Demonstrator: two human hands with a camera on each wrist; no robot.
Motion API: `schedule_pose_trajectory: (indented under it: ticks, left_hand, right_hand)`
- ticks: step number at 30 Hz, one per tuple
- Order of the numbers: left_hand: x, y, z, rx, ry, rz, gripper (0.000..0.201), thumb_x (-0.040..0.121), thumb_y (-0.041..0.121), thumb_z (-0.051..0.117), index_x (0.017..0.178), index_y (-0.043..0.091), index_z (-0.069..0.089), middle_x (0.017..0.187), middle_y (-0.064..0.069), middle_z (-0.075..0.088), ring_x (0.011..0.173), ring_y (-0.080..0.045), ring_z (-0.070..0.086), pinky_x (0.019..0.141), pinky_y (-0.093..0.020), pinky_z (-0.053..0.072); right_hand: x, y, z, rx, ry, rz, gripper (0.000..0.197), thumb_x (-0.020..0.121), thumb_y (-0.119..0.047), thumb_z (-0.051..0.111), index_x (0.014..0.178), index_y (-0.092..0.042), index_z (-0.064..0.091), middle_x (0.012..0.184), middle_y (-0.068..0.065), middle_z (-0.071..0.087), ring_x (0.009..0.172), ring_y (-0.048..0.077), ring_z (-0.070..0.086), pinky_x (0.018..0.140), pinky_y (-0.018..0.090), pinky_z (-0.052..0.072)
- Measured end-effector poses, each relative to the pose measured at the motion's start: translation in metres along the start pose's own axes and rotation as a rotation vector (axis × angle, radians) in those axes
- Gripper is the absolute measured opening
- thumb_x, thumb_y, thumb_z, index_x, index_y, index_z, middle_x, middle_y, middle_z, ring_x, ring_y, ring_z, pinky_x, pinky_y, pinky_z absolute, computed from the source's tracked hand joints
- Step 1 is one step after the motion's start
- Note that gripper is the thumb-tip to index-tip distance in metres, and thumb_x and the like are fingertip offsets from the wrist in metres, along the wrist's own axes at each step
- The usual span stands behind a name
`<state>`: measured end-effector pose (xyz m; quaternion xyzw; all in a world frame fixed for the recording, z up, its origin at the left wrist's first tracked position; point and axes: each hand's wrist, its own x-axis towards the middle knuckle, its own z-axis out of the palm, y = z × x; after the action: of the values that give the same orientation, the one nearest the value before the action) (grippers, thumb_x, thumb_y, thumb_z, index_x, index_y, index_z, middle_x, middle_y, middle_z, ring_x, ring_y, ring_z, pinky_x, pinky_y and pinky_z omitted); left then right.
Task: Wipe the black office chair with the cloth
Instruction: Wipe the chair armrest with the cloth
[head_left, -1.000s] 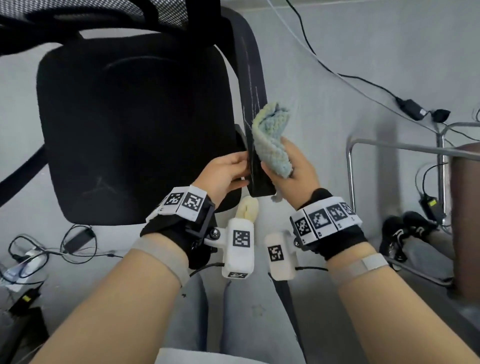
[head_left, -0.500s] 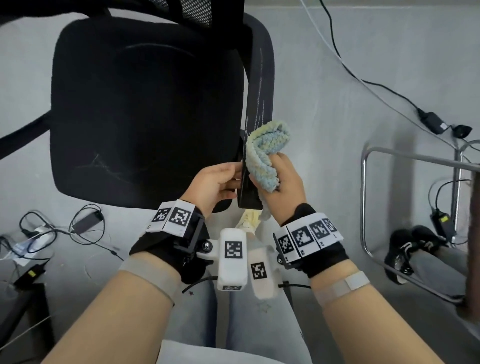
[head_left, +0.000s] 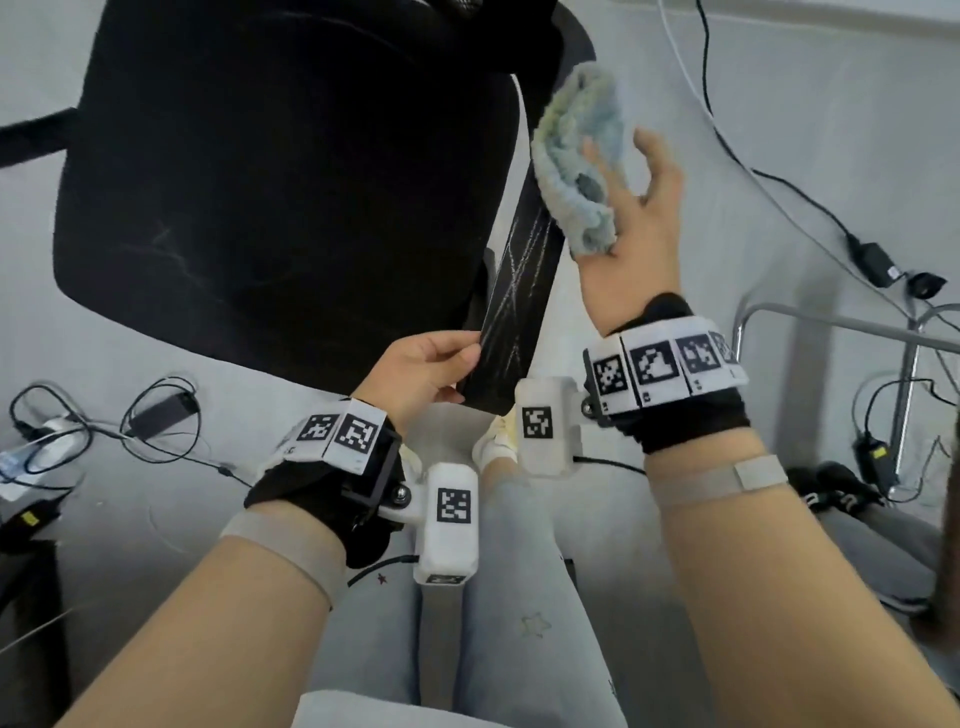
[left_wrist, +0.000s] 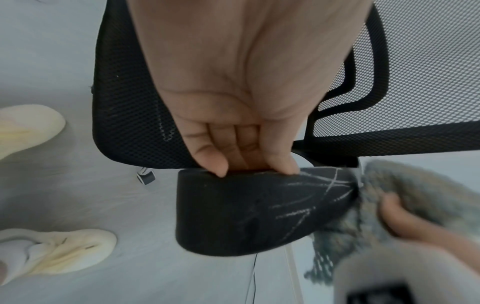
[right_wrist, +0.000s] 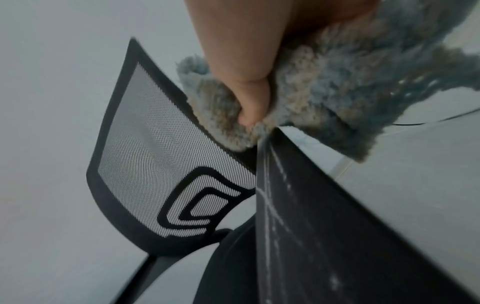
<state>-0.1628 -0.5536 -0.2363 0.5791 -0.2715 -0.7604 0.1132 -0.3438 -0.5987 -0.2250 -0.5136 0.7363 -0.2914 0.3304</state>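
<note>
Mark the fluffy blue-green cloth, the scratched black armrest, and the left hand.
fluffy blue-green cloth (head_left: 576, 156), head view, middle of the bunch
scratched black armrest (left_wrist: 249, 214), left wrist view, top pad
left hand (head_left: 415, 371), head view, back of hand

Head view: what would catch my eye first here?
Probably the fluffy blue cloth held in the right hand, pressed on the chair's black armrest. That armrest is crossed with pale scratches, and the left hand pinches its near end. Cables trail over the grey floor.
</note>
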Motion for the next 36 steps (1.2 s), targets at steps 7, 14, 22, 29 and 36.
schedule_pose_trajectory:
  ticks: [7,14,22,29,36]
  left_hand:
    - [-0.003,-0.007,-0.001,0.068,0.007,0.075,0.021,0.09,0.012,0.049,0.097,0.023,0.064,0.086,0.003,0.065,0.076,-0.012,0.056,0.063,-0.022,0.045]
    - [-0.005,-0.007,-0.01,0.152,0.005,0.091,0.021,0.09,0.013,0.049,0.103,0.013,0.066,0.08,0.004,0.063,0.061,-0.001,0.052,0.041,-0.006,0.033]
    - [-0.003,0.003,-0.008,0.253,-0.02,0.136,0.017,0.089,0.003,0.047,0.094,0.007,0.062,0.071,0.006,0.059,0.049,0.013,0.056,0.044,-0.001,0.037]
    - [-0.002,-0.005,-0.006,0.257,0.0,0.099,0.024,0.09,0.008,0.047,0.08,0.024,0.062,0.07,0.004,0.058,0.052,0.003,0.053,0.045,-0.013,0.036]
    - [-0.015,-0.016,-0.005,0.318,0.108,0.091,0.011,0.087,0.016,0.054,0.091,0.019,0.063,0.083,0.004,0.062,0.075,-0.004,0.056,0.055,-0.011,0.045]
  right_hand:
    - [-0.058,-0.001,0.018,-0.269,-0.274,-0.103,0.057,0.085,-0.007,0.045,0.131,-0.041,0.037,0.145,-0.022,0.008,0.092,0.009,0.027,0.079,0.005,0.031]
    - [0.016,-0.01,0.01,-0.25,-0.214,0.071,0.067,0.09,-0.013,0.043,0.132,-0.052,0.009,0.126,0.003,0.048,0.096,0.019,0.046,0.085,0.029,0.042]
    - [0.058,0.01,0.01,-0.179,-0.204,0.122,0.07,0.084,-0.007,0.045,0.139,-0.04,0.015,0.117,0.012,0.058,0.092,0.032,0.06,0.085,0.041,0.052]
    - [0.0,-0.005,-0.009,-0.287,-0.317,-0.05,0.062,0.091,-0.006,0.041,0.129,-0.047,0.015,0.13,-0.013,0.046,0.09,0.015,0.032,0.077,0.016,0.035]
    - [0.084,0.0,0.005,-0.235,-0.24,0.096,0.061,0.086,-0.012,0.043,0.135,-0.043,0.024,0.119,0.005,0.061,0.109,0.025,0.052,0.091,0.046,0.05]
